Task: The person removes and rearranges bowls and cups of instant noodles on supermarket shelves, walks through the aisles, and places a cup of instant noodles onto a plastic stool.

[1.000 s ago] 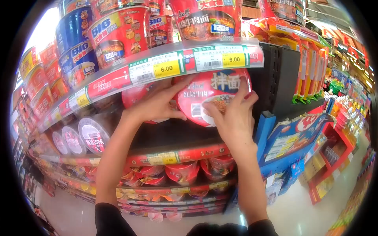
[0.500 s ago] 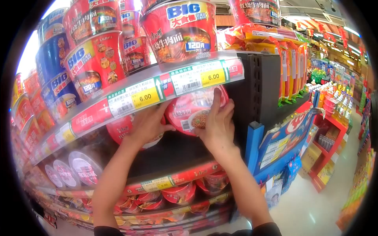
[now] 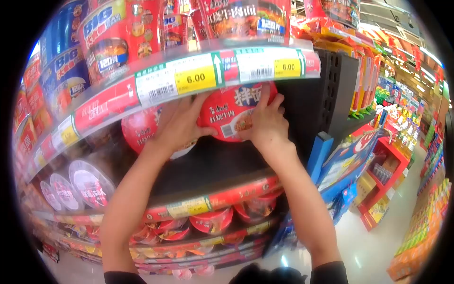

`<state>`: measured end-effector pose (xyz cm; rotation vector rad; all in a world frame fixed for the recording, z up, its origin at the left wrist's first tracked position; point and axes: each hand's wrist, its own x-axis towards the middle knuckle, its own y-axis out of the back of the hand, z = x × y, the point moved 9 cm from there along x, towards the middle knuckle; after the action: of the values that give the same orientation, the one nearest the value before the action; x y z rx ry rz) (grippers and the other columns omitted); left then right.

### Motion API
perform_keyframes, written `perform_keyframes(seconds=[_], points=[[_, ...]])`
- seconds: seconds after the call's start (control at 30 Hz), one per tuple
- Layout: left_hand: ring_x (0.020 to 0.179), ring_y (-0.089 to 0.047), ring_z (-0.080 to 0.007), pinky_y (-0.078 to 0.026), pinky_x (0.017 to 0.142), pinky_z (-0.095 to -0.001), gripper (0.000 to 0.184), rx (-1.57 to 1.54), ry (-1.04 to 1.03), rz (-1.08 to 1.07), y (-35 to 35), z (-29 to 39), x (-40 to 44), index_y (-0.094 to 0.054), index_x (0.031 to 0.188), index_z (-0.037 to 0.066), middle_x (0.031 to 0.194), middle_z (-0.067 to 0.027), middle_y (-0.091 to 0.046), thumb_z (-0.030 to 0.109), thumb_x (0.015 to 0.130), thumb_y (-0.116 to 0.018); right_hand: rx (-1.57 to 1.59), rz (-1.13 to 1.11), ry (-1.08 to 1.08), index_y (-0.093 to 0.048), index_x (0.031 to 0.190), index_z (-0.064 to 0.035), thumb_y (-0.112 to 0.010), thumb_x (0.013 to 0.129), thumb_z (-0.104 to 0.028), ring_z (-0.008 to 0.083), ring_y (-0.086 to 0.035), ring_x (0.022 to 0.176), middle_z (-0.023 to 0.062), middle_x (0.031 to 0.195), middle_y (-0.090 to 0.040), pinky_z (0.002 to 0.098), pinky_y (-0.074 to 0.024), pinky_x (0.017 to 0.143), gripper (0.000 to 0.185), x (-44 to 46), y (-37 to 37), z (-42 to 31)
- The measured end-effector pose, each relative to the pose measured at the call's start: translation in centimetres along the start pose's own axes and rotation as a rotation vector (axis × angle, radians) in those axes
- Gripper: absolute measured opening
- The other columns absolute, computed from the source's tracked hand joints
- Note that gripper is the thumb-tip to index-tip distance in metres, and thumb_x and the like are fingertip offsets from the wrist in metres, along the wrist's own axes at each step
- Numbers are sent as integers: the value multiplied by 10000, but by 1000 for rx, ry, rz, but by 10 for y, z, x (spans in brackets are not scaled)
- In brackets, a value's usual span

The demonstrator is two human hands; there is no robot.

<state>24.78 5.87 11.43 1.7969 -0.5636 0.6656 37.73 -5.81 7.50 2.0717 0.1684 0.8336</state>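
Observation:
A red instant noodle bowl [image 3: 215, 110] stands tilted on its side, its printed lid facing me, just under the price strip. My right hand [image 3: 270, 122] grips its right side, fingers over the lid's edge and thumb at the bottom. My left hand [image 3: 179, 125] is on its left side, with the thumb against the lower rim; those fingertips are partly hidden behind the strip. Behind my left hand and wrist sits a second red noodle bowl [image 3: 136, 130], partly covered.
The price strip [image 3: 198, 75] overhangs my hands, with large red noodle tubs [image 3: 106, 42] above. Pale-lidded bowls [image 3: 90, 182] stand at left. Below are a lower shelf edge [image 3: 213, 201] and more bowls [image 3: 213, 220]. A black shelf upright [image 3: 328, 90] and blue rack [image 3: 321, 154] are at right.
My view has moved closer to the shelf. The lid between my hands has turned more upright and shows more of its print. Both hands stay on the bowl.

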Motion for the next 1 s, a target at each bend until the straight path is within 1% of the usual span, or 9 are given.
perform_keyframes(seconds=[0.13,0.27,0.3,0.4,0.43,0.63,0.77,0.87,1.0], points=[[1327,-375,-402,-309,1077,-510,987,11,16,-7,1,-1,1,-423,1392,149,1403,-193,-418,400,562,-894,0,-12,18,-79,1505,-146,-942,542,-303,419,-550,1115,258,1338,-305,424,-580,801,1303,-2,6,1],[1325,-378,-415,-315,1080,-506,1012,-5,59,-54,0,1,2,-403,1410,148,1401,-214,-432,389,561,-899,19,146,56,-108,1517,-84,-901,621,-286,447,-538,1130,287,1381,-271,436,-582,797,1214,-26,8,-8],[1324,-379,-419,-317,1080,-505,1019,-8,76,-65,2,1,5,-397,1415,146,1403,-220,-434,385,561,-900,36,168,115,-172,1506,-46,-865,677,-268,443,-555,1094,294,1364,-281,432,-588,758,1103,-34,12,-11],[1322,-379,-428,-320,1080,-503,1045,-17,71,-74,0,1,4,-384,1428,134,1413,-230,-432,380,556,-903,74,89,120,-206,1499,-46,-841,709,-261,432,-572,1050,300,1358,-277,422,-591,711,1037,-34,18,-7],[1322,-379,-428,-320,1080,-503,1051,-16,69,-67,1,-1,5,-381,1431,131,1413,-231,-432,384,555,-903,75,115,150,-263,1454,-3,-825,731,-263,401,-601,989,286,1315,-338,427,-588,684,952,-38,25,-8],[1319,-386,-423,-315,1084,-503,1055,-5,70,-56,1,0,3,-388,1428,120,1407,-227,-440,407,549,-898,139,-57,207,-437,1270,73,-803,749,-351,418,-612,1046,282,1219,-490,456,-577,757,766,-41,13,1],[1317,-396,-406,-311,1080,-503,1018,21,40,0,1,2,-1,-418,1406,115,1410,-201,-450,427,558,-887,87,-17,245,-456,1253,69,-799,743,-383,431,-593,1104,298,1254,-468,483,-541,865,763,-20,-12,-5],[1316,-402,-391,-308,1077,-506,985,26,36,18,4,4,3,-443,1387,118,1410,-178,-456,454,567,-874,155,-111,161,-450,1260,63,-805,733,-381,432,-575,1134,289,1293,-434,474,-541,865,775,-17,-18,2],[1326,-383,-399,-302,1083,-515,984,-9,12,28,5,7,4,-452,1391,125,1412,-192,-443,475,570,-868,127,-53,185,-457,1265,41,-812,722,-357,399,-583,1125,275,1296,-424,446,-550,851,761,-16,-20,0]])
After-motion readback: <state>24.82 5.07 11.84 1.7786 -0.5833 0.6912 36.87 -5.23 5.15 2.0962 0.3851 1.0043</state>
